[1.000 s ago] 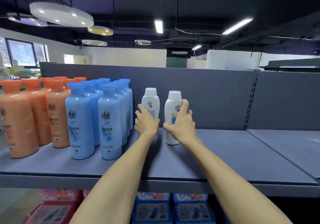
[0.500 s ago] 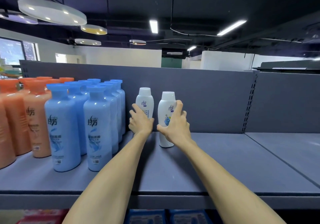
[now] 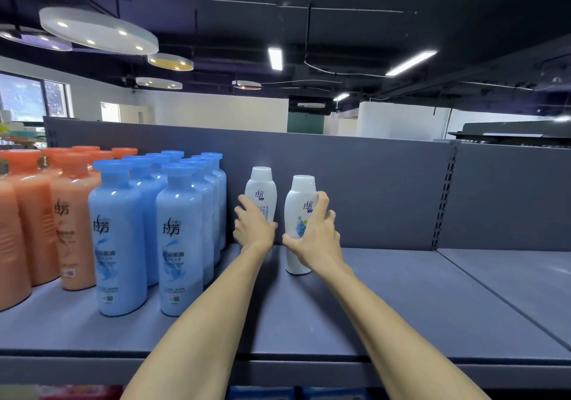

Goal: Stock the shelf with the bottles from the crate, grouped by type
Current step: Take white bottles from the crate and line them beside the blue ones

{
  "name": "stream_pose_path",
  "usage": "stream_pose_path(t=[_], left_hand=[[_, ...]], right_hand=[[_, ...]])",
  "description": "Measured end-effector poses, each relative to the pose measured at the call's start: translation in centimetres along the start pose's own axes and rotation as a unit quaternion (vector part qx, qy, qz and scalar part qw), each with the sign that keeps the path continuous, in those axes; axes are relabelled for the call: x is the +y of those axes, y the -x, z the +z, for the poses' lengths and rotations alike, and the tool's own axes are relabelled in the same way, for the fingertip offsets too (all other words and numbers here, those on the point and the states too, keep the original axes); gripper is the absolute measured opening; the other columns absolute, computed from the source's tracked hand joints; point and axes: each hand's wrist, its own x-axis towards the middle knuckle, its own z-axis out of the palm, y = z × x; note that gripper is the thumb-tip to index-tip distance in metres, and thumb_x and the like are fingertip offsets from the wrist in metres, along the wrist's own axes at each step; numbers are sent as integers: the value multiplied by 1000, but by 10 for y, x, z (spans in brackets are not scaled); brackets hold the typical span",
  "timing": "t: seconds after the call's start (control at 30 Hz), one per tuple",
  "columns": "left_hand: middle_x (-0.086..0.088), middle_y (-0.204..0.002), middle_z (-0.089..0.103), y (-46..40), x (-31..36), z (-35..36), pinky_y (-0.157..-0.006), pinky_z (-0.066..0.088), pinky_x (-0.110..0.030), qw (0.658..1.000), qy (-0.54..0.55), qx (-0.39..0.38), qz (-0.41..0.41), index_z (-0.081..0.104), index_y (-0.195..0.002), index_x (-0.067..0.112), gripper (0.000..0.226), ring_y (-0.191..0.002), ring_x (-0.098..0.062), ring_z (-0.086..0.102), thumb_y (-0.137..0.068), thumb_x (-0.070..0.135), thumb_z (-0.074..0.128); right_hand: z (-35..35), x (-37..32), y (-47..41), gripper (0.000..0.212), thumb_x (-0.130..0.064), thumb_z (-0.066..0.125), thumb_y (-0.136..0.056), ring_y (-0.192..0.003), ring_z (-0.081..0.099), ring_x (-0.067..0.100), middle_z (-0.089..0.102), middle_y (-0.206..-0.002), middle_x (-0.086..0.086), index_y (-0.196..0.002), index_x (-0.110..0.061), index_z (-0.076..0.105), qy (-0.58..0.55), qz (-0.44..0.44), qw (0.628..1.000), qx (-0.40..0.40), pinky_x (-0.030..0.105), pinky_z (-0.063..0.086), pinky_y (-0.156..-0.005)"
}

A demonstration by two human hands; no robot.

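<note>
While both white bottles stand on the shelf (image 3: pixel 401 291), left hand (image 3: pixel 253 229) fingers grasp one (image 3: pixel 261 189), right hand (image 3: pixel 318 239) the other (image 3: pixel 298 214).

— What can you read on the bottles?

— The two front blue bottles (image 3: pixel 119 236) carry the brand 拉芳 in dark letters at the middle left of the frame. An orange bottle (image 3: pixel 72 223) beside them shows the same characters.

— And the white ones?

— The left white bottle (image 3: pixel 261 191) and the right white bottle (image 3: pixel 301 211) have the same small logo. The smaller print is too blurred to read.
</note>
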Motion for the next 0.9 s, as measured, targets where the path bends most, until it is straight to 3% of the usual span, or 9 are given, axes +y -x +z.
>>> stream_pose_path(t=[0.2,0.37,0.5,0.7,0.9], left_hand=[[-17,-130,41,19,1,-16,-93,43,-44,998,46,-31,0,30,-130,3,70,-117,-40,49,-78,14,77],[-11,-117,44,42,-8,-40,-78,39,-33,992,29,-80,91,37,-122,9,53,-104,-33,52,-80,15,69],[-10,-116,48,55,-21,-59,-78,41,-34,984,-32,-88,149,41,-123,12,44,-104,-31,53,-86,19,62],[-11,-110,48,65,-38,-80,-71,36,-31,983,-43,-94,152,39,-99,12,21,-86,-28,48,-87,8,55],[-13,-113,47,74,-48,-85,-72,37,-28,985,20,-113,132,37,-103,11,25,-89,-26,48,-86,3,55]], right_hand=[[1,0,3,92,-31,76,-73,-86,48,28,41,-112,5,-141,-22,14,-4,-2,1000,3,32,37,-73],[0,-4,5,89,-33,78,-70,-93,53,31,42,-112,3,-136,-19,19,-3,19,1000,0,33,37,-73],[7,-17,7,80,-32,77,-72,-86,52,30,42,-109,4,-128,-16,23,-7,25,1000,-4,32,38,-70],[37,-49,11,75,-38,77,-74,-90,58,34,44,-112,6,-122,-15,24,-15,19,1000,-12,33,41,-70],[56,-69,8,78,-38,78,-73,-97,59,40,43,-115,8,-125,-13,25,-27,24,999,-22,40,48,-76]])
